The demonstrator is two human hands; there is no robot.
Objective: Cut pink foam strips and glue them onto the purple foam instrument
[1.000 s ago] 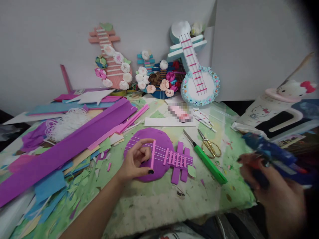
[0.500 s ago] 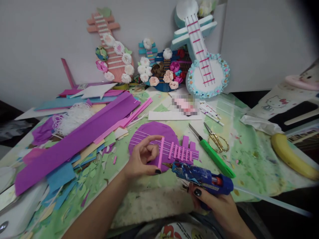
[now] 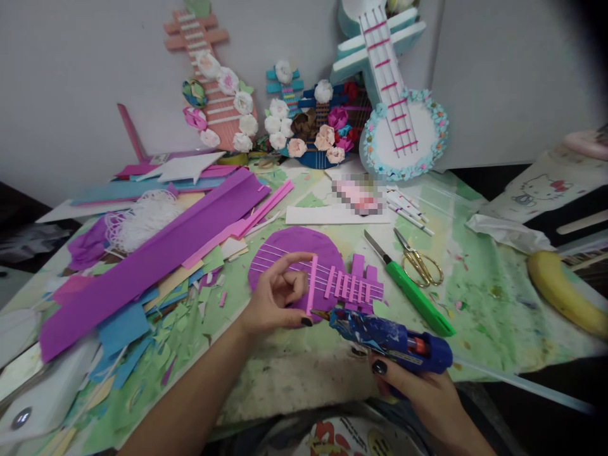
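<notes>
Between thumb and forefinger, my left hand (image 3: 278,294) pinches a thin pink strip (image 3: 312,285) upright by its two ends. My right hand (image 3: 411,383) is wrapped round a blue hot glue gun (image 3: 392,339), with a long clear glue stick (image 3: 522,380) sticking out of its back. The gun's nozzle is at the lower end of the strip; whether it touches cannot be told. Behind my left hand lies a purple toy lute (image 3: 327,244) with white strings and several pink crossbars (image 3: 351,288) along its neck. Part of its round body is hidden by my fingers.
To the right lie a green utility knife (image 3: 418,297), gold-handled scissors (image 3: 422,263) and a banana (image 3: 565,294). Purple paper (image 3: 156,253), white string (image 3: 142,221) and paper scraps cover the left. Decorated lutes (image 3: 403,139) lean against the wall behind a white strip (image 3: 337,216).
The view has shifted slightly, so most things sit a little further right. Both hands keep their holds, and the nozzle stays by the strip's lower end.
</notes>
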